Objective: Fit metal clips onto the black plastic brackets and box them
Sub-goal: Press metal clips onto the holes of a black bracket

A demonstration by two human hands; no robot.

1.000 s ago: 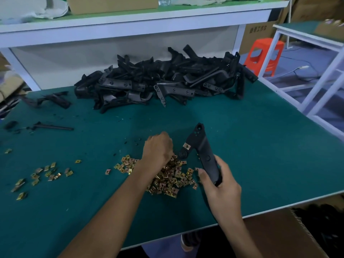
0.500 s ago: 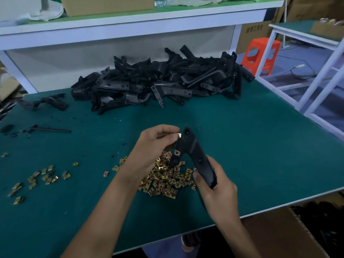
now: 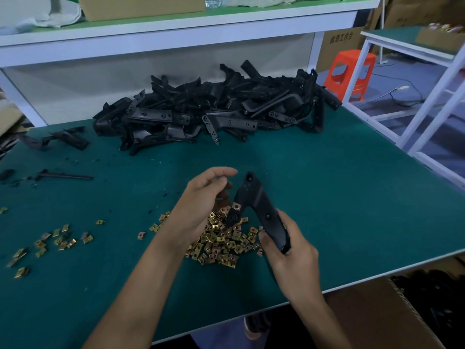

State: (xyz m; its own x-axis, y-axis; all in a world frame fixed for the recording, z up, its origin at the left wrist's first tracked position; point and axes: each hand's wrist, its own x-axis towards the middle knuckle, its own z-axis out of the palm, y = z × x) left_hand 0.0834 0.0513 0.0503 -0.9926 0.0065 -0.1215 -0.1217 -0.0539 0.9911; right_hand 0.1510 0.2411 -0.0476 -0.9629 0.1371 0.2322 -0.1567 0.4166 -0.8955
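Your right hand point(image 3: 294, 258) is near the front edge of the tabletop point(image 3: 339, 197), with its fingers and thumb wrapped tight around the lower end of one black bracket point(image 3: 259, 202). The bracket is held tilted, its upper end with the round hole pointing away from you and a little to the left. A short side arm of the bracket reaches down toward the clips, and one brass-coloured clip point(image 3: 236, 206) sits fitted on it. Your left hand point(image 3: 201, 205) hovers just left of the bracket, above the heap of loose clips point(image 3: 221, 240), not touching the bracket. Its forefinger and thumb are a little apart with nothing visible between them. The other fingers curl under the palm, and you cannot tell whether they hold a clip. The heap lies between your hands, close to the front edge at the middle. A thinner scatter of clips point(image 3: 57, 239) lies toward the left edge. The big pile of unfitted brackets point(image 3: 221, 109) is heaped along the back edge, with a few stray black pieces point(image 3: 65, 139) near the back left corner. A cardboard box point(image 3: 372, 313) stands open below the front right corner.
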